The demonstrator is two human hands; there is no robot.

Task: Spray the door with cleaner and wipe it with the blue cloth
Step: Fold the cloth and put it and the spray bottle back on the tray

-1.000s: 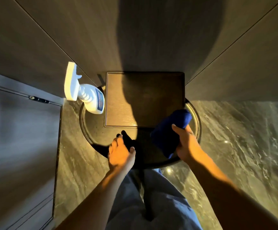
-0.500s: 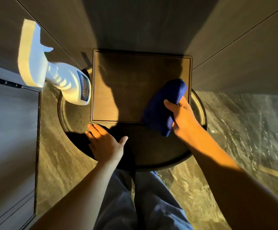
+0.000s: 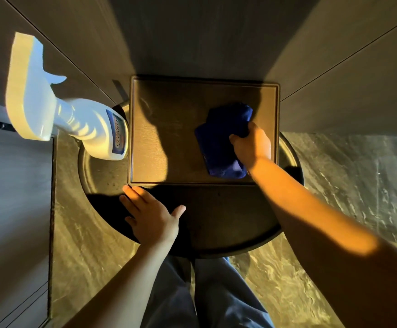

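**Blue cloth pressed to a square wooden panel**

The right hand (image 3: 251,144) closes its grip over a blue cloth (image 3: 221,143), fingers curled down into the folds and thumb tucked on the near side. The cloth is soft, bunched and deep blue, a thick wad that sticks out of the grip both above the knuckles and below the wrist. It lies flat against the right half of a square wooden panel (image 3: 169,129), dark brown with fine grain, rounded corners and a shallow groove running just inside its edge.

The panel sits on a round tabletop (image 3: 216,223), dark and smooth with a thin raised rim, and covers the far part of it. The left hand (image 3: 152,218) rests open and empty on the tabletop just this side of the panel's near left corner, palm down, fingers spread.

Left of the panel, touching or nearly touching its edge, stands a white plastic spray bottle (image 3: 79,124) with a ribbed neck, a blue label and a broad trigger head. Beyond the panel rise matte wood-grain wall panels (image 3: 346,79) with thin seams. Below the tabletop the floor (image 3: 358,181) is glossy veined stone.
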